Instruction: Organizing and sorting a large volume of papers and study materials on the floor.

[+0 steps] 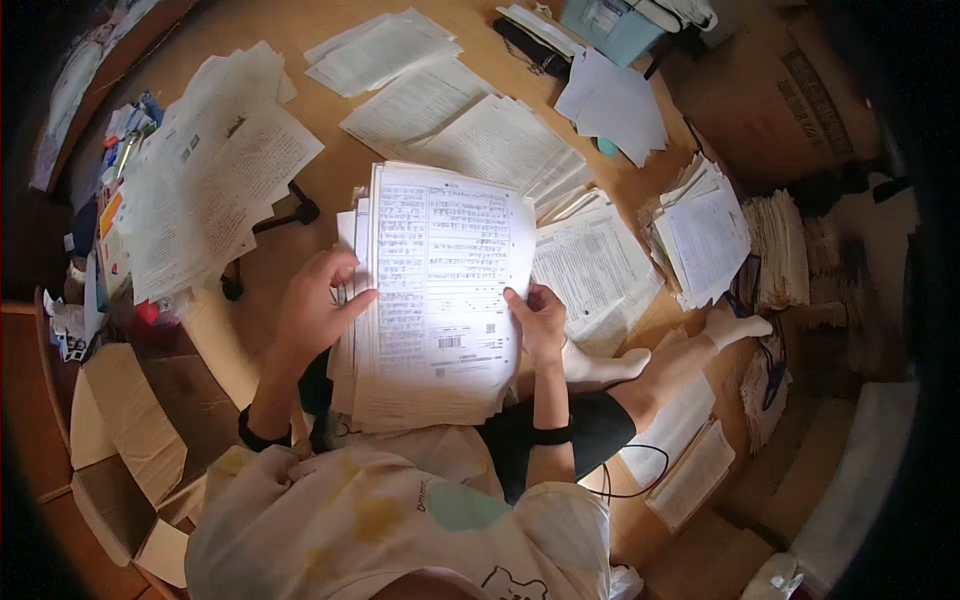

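Observation:
A thick stack of printed white forms rests on my lap, its top sheet facing up. My left hand grips the stack's left edge, thumb on top of the sheets. On the right edge, my right hand pinches the top sheets near their lower corner. Both wrists carry black bands. I sit on the wooden floor with my legs bent out to the right in white socks.
More paper piles lie around: a big one at the left, several ahead, one at the right. Flattened cardboard lies at the lower left. A brown box and a light blue container stand at the back.

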Motion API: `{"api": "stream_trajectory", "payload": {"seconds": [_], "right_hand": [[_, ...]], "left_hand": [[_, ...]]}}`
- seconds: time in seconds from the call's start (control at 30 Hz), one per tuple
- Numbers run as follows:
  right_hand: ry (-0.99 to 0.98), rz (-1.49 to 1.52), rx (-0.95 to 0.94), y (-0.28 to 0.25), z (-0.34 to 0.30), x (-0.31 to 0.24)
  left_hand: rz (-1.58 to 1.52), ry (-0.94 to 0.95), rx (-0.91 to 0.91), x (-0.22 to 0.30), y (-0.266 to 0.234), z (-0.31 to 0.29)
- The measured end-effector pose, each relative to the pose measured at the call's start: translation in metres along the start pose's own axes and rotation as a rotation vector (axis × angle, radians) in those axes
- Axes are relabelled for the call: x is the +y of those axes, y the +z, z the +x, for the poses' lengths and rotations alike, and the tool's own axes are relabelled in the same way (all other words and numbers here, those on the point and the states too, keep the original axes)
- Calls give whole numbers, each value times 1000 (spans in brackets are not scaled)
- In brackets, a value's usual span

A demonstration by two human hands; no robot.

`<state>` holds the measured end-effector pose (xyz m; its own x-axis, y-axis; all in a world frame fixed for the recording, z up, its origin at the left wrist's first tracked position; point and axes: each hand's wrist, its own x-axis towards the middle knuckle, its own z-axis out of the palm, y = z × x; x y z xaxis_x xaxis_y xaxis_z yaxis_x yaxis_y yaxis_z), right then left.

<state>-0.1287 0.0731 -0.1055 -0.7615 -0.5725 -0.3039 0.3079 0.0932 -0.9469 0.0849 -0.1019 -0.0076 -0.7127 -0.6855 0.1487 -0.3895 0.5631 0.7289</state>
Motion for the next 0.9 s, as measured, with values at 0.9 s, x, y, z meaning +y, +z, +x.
{"api": "stream_trajectory", "payload": {"seconds": [0.9], "right_hand": [[-422,-757,-51,-7,-32,-39]], "left_hand": [[-335,-91,28,-10,36,16]]}}
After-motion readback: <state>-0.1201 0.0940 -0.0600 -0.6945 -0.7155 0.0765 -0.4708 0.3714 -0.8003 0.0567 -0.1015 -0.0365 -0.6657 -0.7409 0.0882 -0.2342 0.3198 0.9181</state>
